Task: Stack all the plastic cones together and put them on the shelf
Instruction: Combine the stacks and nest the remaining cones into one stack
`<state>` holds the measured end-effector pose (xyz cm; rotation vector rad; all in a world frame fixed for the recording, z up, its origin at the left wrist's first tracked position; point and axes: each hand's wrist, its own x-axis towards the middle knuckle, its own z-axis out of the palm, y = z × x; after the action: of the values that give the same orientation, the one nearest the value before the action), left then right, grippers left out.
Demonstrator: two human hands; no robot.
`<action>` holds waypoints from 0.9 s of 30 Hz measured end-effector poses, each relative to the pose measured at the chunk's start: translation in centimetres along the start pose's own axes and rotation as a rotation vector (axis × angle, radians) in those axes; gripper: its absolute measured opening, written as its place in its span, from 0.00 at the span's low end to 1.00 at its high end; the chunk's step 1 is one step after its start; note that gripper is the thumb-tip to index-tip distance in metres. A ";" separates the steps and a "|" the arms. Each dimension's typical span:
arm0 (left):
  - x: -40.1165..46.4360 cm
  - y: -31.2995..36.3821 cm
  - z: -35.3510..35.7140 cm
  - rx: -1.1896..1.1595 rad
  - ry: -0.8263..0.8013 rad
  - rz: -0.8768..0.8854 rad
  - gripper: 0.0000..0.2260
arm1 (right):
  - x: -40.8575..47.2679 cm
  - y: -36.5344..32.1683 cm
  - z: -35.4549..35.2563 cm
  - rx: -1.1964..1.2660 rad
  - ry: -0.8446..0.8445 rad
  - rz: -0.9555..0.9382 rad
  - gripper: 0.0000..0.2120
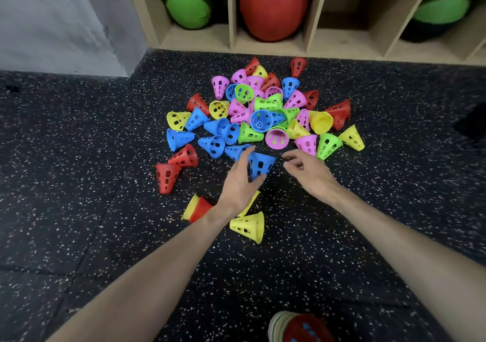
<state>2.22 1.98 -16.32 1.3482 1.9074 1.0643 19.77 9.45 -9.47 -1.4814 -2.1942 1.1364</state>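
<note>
While a striped stack of nested cones (297, 327) sits at the near edge of the speckled floor (79, 210), a loose yellow cone (248, 226) lies just past it beneath the left wrist. The left hand (240, 181) has its grip closed around a blue cone (259, 165), and the right hand (306, 170) hovers just beside it with fingers loosely spread, holding nothing. Beyond them lies the pile of cones (263, 113), and farthest back stands the wooden shelf (310, 44) holding a red ball (273, 7).
</note>
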 end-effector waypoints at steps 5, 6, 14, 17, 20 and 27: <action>0.8 1.2 3.4 -0.033 -0.036 -0.027 0.34 | 1.7 1.4 -0.8 0.036 0.007 0.059 0.13; 1.2 1.2 3.8 -0.033 -0.040 -0.034 0.34 | 2.1 1.9 -0.8 0.055 0.009 0.066 0.13; 4.0 1.7 6.3 0.037 0.025 -0.025 0.32 | 5.5 5.0 -1.4 0.118 0.070 0.097 0.11; 4.7 2.7 8.2 -0.017 0.053 -0.034 0.31 | 6.9 5.8 -2.6 0.114 0.141 0.091 0.10; 5.1 3.1 10.2 -0.087 0.019 -0.027 0.31 | 7.9 6.9 -3.6 0.098 0.250 0.106 0.11; 5.1 2.8 12.6 -0.084 0.009 -0.096 0.33 | 7.3 11.0 -4.7 0.082 0.354 0.213 0.13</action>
<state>12.01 10.80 -20.53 1.1951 1.8924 1.0917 26.66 19.92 -15.85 -1.7574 -1.7680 0.9234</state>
